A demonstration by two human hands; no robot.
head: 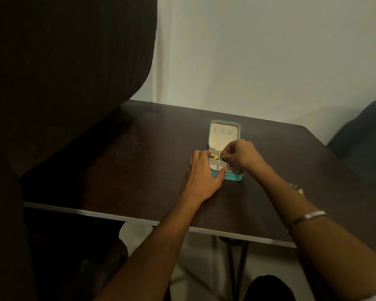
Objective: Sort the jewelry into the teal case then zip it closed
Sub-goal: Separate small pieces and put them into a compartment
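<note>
Head view. Table (139,161): dark brown top, pale front edge, seen from the near side.

Case (224,148): teal, unzipped, set toward the far right part of the table, well in from every edge. Lid (224,134) laid back toward the far edge, cream lining with three small tabs. Base divided into cream compartments; far-left compartment holding gold and green jewelry (214,157).

Left hand (201,177): resting against the case's left side, thumb (223,171) pressed on the near rim, fingers curved along the left wall, steadying the base.

Right hand (240,154): over the case's right half, fingertips pinched on a small dark piece (221,157) at the far-right compartment; kind of piece too small to tell. Silver bangle (314,214) on the right forearm.

More jewelry (297,189): small glinting heap on the table behind the right forearm, toward the right edge, partly hidden.

Dark cloth (63,83): large drape filling the left side, overhanging the table's left edge.
</note>
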